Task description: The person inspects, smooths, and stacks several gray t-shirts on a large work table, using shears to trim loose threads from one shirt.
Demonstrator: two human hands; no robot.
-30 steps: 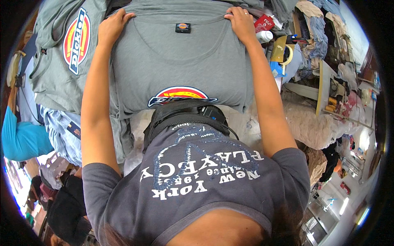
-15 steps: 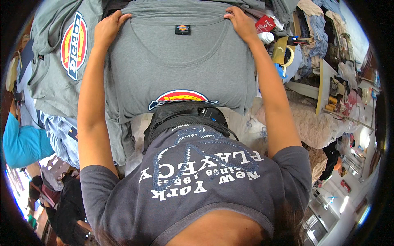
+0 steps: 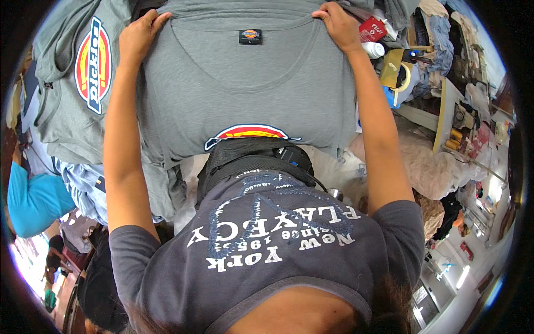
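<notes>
Head view, looking down the person's chest: both arms reach forward and up, and both hands hold a grey t-shirt [image 3: 245,94] by its top edge. The left hand [image 3: 136,39] is closed on the left shoulder corner, fingers curled over the fabric and pinching it. The right hand [image 3: 336,25] does likewise at the right shoulder corner, knuckles up, fabric bunched under the fingers. The shirt lies stretched between the two hands — neckline up near the top of the picture, a small dark neck label [image 3: 250,36] just below the collar, a red, yellow and blue printed emblem [image 3: 247,133] peeking out at the lower hem. The hem touches a black mesh pouch [image 3: 250,161] strapped at the person's waist.

To the left lies another grey garment [image 3: 67,111], spread flat, carrying a large oval red and yellow patch [image 3: 92,64]; it sits just beside the held shirt, partly under the left forearm. Lower left — a turquoise sleeve [image 3: 30,200] of another person, well apart from the hands. To the right of the right hand is clutter: a red packet [image 3: 371,28], a white bottle [image 3: 374,50], a roll of yellow tape [image 3: 403,80], piled clothes behind.
</notes>
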